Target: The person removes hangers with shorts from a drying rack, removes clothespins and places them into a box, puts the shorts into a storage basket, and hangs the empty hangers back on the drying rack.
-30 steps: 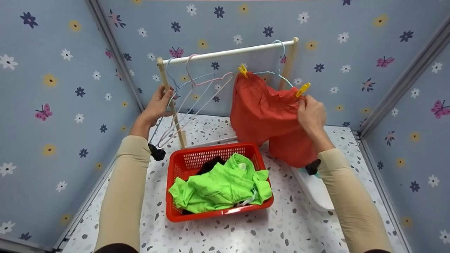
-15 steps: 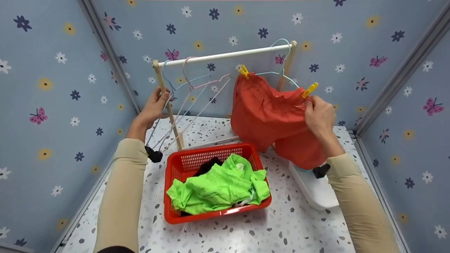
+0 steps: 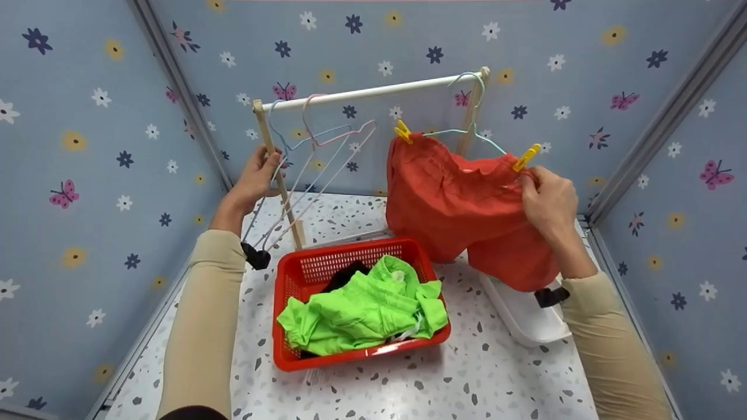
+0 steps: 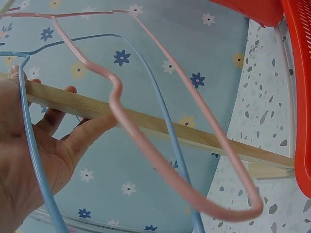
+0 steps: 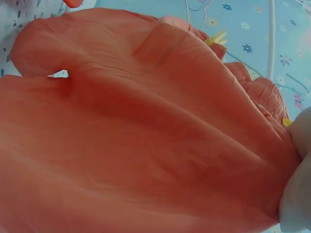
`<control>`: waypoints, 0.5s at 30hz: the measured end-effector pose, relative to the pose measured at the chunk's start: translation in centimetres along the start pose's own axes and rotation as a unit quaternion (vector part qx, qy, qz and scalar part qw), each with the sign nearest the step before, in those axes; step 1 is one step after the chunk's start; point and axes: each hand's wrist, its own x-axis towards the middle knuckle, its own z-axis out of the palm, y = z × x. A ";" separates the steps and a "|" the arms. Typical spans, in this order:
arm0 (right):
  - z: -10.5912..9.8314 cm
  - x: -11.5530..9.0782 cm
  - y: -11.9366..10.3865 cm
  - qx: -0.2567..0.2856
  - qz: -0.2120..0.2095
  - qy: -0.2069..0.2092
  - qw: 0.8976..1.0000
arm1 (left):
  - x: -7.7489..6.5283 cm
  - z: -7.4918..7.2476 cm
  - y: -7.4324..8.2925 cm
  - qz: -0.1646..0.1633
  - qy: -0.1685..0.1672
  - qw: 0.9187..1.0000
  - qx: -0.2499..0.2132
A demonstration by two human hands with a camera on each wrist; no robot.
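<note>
Red cloth shorts (image 3: 449, 204), right of frame centre, clipped by yellow plastic clothespins (image 3: 527, 157) to mint wire hanger (image 3: 474, 122). Waist corner pinched by fingers of right hand (image 3: 551, 201); pale wooden post (image 4: 206, 138) gripped by left hand (image 3: 254, 178). Apparently being straightened; next, steady tension probably called for. Since earlier frame, drawn right, slightly lower.

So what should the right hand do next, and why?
The right hand should probably release the red shorts: yellow clothespins clip them at both sides, and the pale green hanger hook appears to be over the white rod.
</note>
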 end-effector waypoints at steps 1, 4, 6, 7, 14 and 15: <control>-0.2 -0.3 0.1 0.005 -0.002 -0.002 1.000 | 0.0 0.0 -0.1 -0.001 0.001 1.000 0.001; -0.9 -1.0 0.3 0.021 -0.007 -0.011 1.000 | -0.2 -0.1 -0.4 -0.007 0.004 1.000 0.003; -1.4 -1.5 0.4 0.032 -0.009 -0.015 0.999 | -0.3 -0.1 -0.4 -0.009 0.007 1.000 0.002; -1.7 -1.8 0.4 0.038 -0.009 -0.017 0.999 | -0.3 -0.1 -0.4 -0.009 0.007 1.000 0.003; -4.2 -3.0 0.1 0.081 -0.011 -0.012 0.997 | 0.1 0.1 0.0 -0.014 0.001 1.000 0.004; -4.6 -3.1 0.0 0.087 -0.018 -0.009 0.996 | 0.2 0.1 0.1 -0.016 0.000 1.000 0.004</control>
